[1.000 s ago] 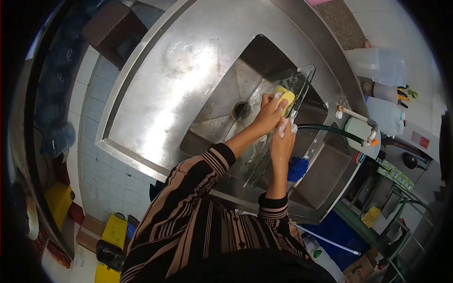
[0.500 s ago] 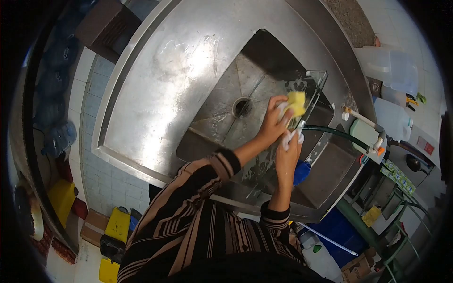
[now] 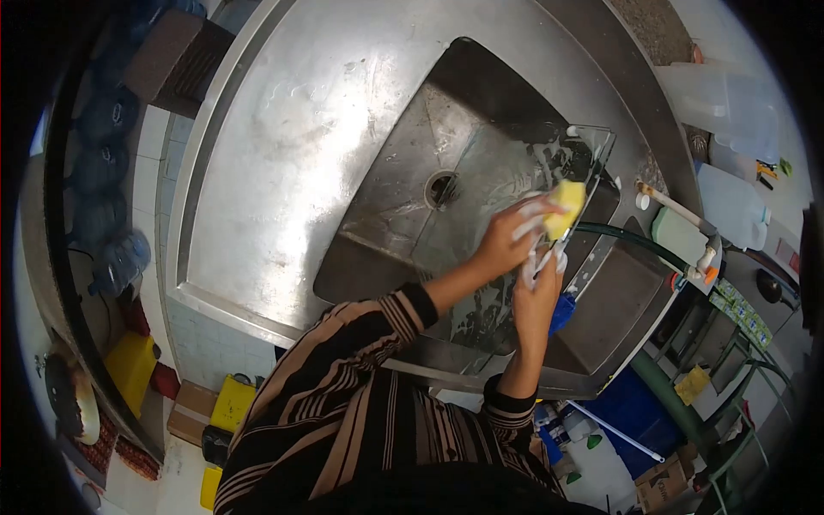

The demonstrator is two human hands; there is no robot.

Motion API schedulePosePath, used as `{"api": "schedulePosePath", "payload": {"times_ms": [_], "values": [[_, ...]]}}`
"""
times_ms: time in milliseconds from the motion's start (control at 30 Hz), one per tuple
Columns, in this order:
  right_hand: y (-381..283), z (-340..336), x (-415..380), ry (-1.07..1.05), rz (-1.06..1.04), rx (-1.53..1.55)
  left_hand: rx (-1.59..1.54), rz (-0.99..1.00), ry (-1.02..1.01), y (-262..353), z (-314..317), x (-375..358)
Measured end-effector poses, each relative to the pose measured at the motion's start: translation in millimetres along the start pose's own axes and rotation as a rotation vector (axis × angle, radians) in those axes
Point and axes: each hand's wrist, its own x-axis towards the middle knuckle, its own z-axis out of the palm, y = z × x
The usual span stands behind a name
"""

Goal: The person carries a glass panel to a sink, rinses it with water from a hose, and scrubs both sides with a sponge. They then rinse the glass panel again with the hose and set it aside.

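My left hand (image 3: 508, 238), foamy at the fingers, is closed around a yellow sponge (image 3: 566, 209) and presses it near the right-hand edge of a clear glass panel (image 3: 481, 184). Suds streak the panel, which slants over the steel sink basin (image 3: 378, 206). Just below the sponge, my right hand (image 3: 538, 287) grips the same edge, with white foam on its fingers. Part of the panel's edge is hidden behind both hands. A blue object (image 3: 562, 314) shows beside my right wrist.
A dark green hose (image 3: 631, 236) runs across the sink's right side, by a smaller basin (image 3: 605, 305). A pale green container (image 3: 678, 236) and a white jug (image 3: 730, 210) stand to the right. On the left, the wide steel drainboard (image 3: 283, 172) is wet.
My left hand and the sponge have shifted right and slightly down along the panel's edge. My right hand has moved a little right and down, with the panel also farther right. The view has shifted slightly.
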Motion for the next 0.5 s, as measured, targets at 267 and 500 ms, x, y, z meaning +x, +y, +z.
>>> {"api": "schedulePosePath", "payload": {"times_ms": [267, 500], "values": [[3.1, -7.4, 1.4, -0.089, 0.150, 0.041, 0.092, -0.301, 0.237, -68.5, 5.9, 35.5], [5.8, -6.9, 2.6, -0.101, 0.113, 0.014, 0.044, 0.081, 0.182, -16.7, 22.3, 30.5]]}}
